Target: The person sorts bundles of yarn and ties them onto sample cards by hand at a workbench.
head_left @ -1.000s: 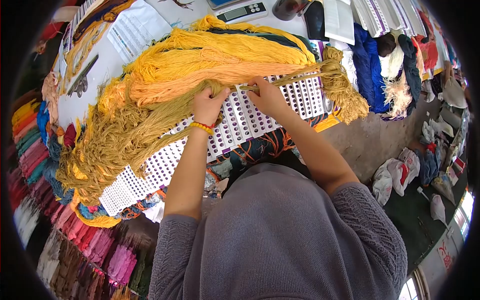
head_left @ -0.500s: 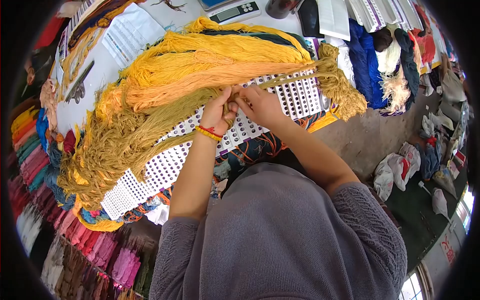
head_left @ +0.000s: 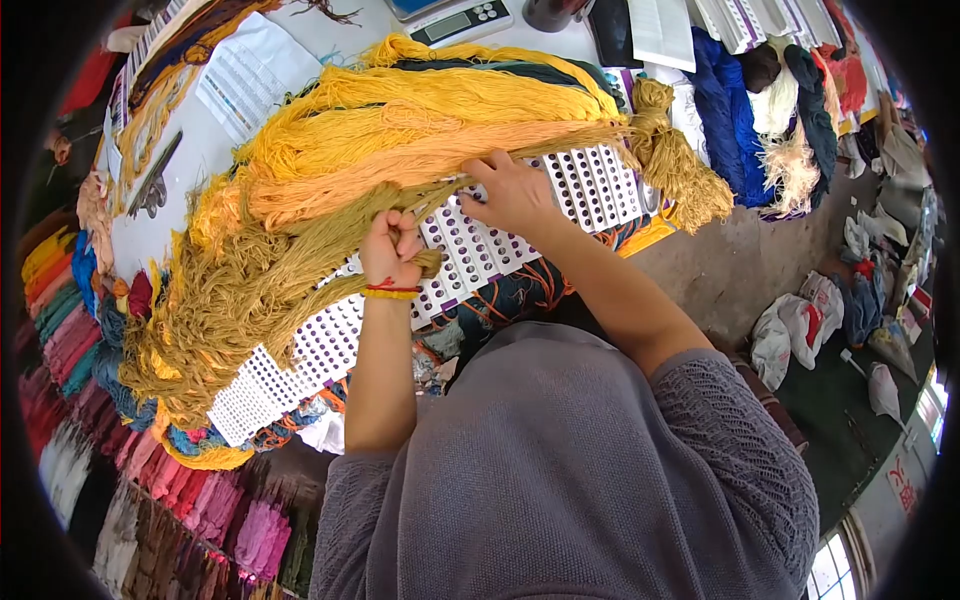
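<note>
Olive-mustard yarn hank point(head_left: 300, 262): draped across the table from about 8 o'clock toward centre, loose ends frayed at lower left, upper end gathered into the left hand.
Left hand point(head_left: 392, 247): closed in a fist around the olive-mustard yarn hank, knuckles up, red and yellow bracelets point(head_left: 392, 290) at the wrist.
Thin strand point(head_left: 560, 145): pulled out of the same hank, running taut from the hands toward 2 o'clock, ending in a knotted tassel point(head_left: 672, 160).
Right hand point(head_left: 510, 192): at 3 o'clock of the left hand, fingers pinched narrow on the thin strand, palm resting over the sample card.
Sample card point(head_left: 590, 185): long white card with rows of small dark holes and purple marks, lying under both hands, stretching from 8 o'clock to 2 o'clock.
Peach yarn point(head_left: 400, 165): just beyond the hands at 12 o'clock, touching the olive hank.
Bright yellow yarn point(head_left: 440, 100): farther out at 12 o'clock, stacked against the peach bundle.
Blue yarn point(head_left: 730, 110): at 2 o'clock, past the tassel, beside cream and dark skeins.
Digital scale point(head_left: 460, 20): at the far table edge, 12 o'clock.
Printed sheet point(head_left: 245, 75): at 11 o'clock, flat on the white table point(head_left: 190, 160).
Scissors point(head_left: 155, 180): at 10 o'clock, near the table's left edge.
Yarn bundles in pink, teal and brown point(head_left: 210, 500): shelved below the table, 7 to 9 o'clock.
Grey sweater point(head_left: 570, 470): fills the near foreground at 6 o'clock.
</note>
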A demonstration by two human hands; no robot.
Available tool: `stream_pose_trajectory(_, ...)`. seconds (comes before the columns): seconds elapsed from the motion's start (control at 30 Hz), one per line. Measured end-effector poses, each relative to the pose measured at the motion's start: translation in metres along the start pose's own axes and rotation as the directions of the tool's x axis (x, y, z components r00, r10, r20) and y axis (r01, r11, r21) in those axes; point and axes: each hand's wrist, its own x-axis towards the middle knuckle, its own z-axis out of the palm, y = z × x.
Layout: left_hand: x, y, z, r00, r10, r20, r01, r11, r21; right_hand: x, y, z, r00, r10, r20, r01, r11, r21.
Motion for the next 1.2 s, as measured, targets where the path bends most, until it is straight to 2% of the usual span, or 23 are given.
stream_pose_trajectory(0.17,-0.017,0.054,-0.017,0.999,-0.013,-0.039,0.015,0.998,0.055,-0.001,0.002,0.002,1.0,0.011,-0.004,-0.011,1.0,-0.005)
stream_pose_trajectory(0.23,-0.032,0.098,-0.033,0.98,0.162,-0.113,-0.141,0.974,0.18,0.0,0.0,-0.003,0.996,0.052,0.069,-0.054,0.998,0.023)
stream_pose_trajectory(0.27,-0.034,0.131,-0.059,0.986,0.163,0.018,-0.162,0.952,0.26,0.0,0.001,-0.001,0.997,0.048,0.062,-0.05,0.998,0.03)
stream_pose_trajectory(0.3,-0.046,0.156,-0.056,0.925,0.334,-0.178,-0.275,0.917,0.29,0.0,0.004,0.003,0.999,0.021,0.033,-0.022,0.999,0.024)
stream_pose_trajectory(0.33,-0.046,0.19,-0.087,0.8,0.587,-0.127,-0.501,0.769,0.397,-0.001,0.005,0.004,1.0,-0.006,0.004,0.006,1.0,0.016)
stream_pose_trajectory(0.4,-0.073,0.269,-0.104,0.68,0.683,-0.269,-0.534,0.711,0.457,-0.002,0.004,0.0,1.0,0.003,0.017,-0.003,1.0,0.027)
stream_pose_trajectory(0.43,-0.085,0.293,-0.12,0.668,0.695,-0.266,-0.547,0.701,0.458,-0.001,0.002,-0.002,0.999,0.016,0.036,-0.017,0.999,0.033)
stream_pose_trajectory(0.53,-0.119,0.332,-0.149,0.681,0.688,-0.25,-0.414,0.643,0.644,-0.001,0.005,-0.008,0.993,0.014,0.114,-0.022,0.997,0.074)
stream_pose_trajectory(0.57,-0.121,0.317,-0.137,0.81,0.529,-0.252,-0.301,0.745,0.595,-0.001,0.0,-0.018,0.981,0.046,0.187,-0.065,0.993,0.097)
stream_pose_trajectory(0.63,-0.117,0.242,-0.089,0.919,0.389,0.063,-0.364,0.779,0.51,-0.009,-0.013,-0.028,0.991,0.09,0.101,-0.113,0.961,0.252)
stream_pose_trajectory(0.67,-0.124,0.187,-0.031,0.907,0.409,0.102,-0.377,0.677,0.633,-0.012,-0.022,-0.031,0.999,0.039,0.028,-0.046,0.935,0.352)
stream_pose_trajectory(0.7,-0.132,0.148,0.006,0.953,0.262,0.156,-0.299,0.71,0.638,-0.019,-0.043,-0.047,0.995,0.05,0.091,-0.089,0.865,0.495)
stream_pose_trajectory(0.73,-0.13,0.105,0.032,0.913,0.237,0.333,-0.401,0.676,0.618,-0.027,-0.067,-0.067,0.986,0.049,0.159,-0.138,0.772,0.62)
stream_pose_trajectory(0.77,-0.137,0.07,0.055,0.87,0.233,0.434,-0.492,0.443,0.749,-0.035,-0.083,-0.079,0.99,-0.048,0.129,-0.058,0.706,0.705)
stream_pose_trajectory(0.8,-0.143,0.047,0.073,0.929,0.108,0.355,-0.321,0.711,0.626,-0.041,-0.089,-0.075,0.99,-0.11,0.092,-0.014,0.566,0.824)
stream_pose_trajectory(0.83,-0.142,0.031,0.077,0.891,0.079,0.448,-0.375,0.684,0.626,-0.046,-0.095,-0.072,0.985,-0.166,0.048,0.024,0.405,0.914)
stream_pose_trajectory(0.87,-0.153,0.031,0.085,0.89,0.095,0.445,-0.359,0.747,0.559,-0.051,-0.102,-0.089,0.992,-0.104,0.073,-0.016,0.469,0.883)
stream_pose_trajectory(0.93,-0.169,0.032,0.094,0.856,0.169,0.489,-0.366,0.866,0.342,-0.057,-0.114,-0.113,0.993,-0.002,0.121,-0.114,0.327,0.938)
stream_pose_trajectory(0.97,-0.172,0.038,0.09,0.859,0.143,0.492,-0.296,0.922,0.249,-0.058,-0.117,-0.123,0.989,0.027,0.145,-0.147,0.291,0.945)
stream_pose_trajectory(1.0,-0.178,0.044,0.086,0.853,0.153,0.499,-0.305,0.922,0.24,-0.061,-0.121,-0.129,0.99,0.019,0.138,-0.138,0.3,0.944)
stream_pose_trajectory(1.07,-0.189,0.056,0.08,0.85,0.076,0.521,-0.238,0.939,0.25,-0.065,-0.131,-0.134,0.98,0.049,0.193,-0.199,0.192,0.961)
stream_pose_trajectory(1.1,-0.192,0.056,0.077,0.85,0.091,0.519,-0.236,0.946,0.22,-0.068,-0.135,-0.135,0.981,0.008,0.196,-0.195,0.136,0.971)
stream_pose_trajectory(1.2,-0.208,0.056,0.077,0.845,0.177,0.505,-0.301,0.937,0.176,-0.076,-0.147,-0.136,0.975,-0.112,0.191,-0.174,0.145,0.974)
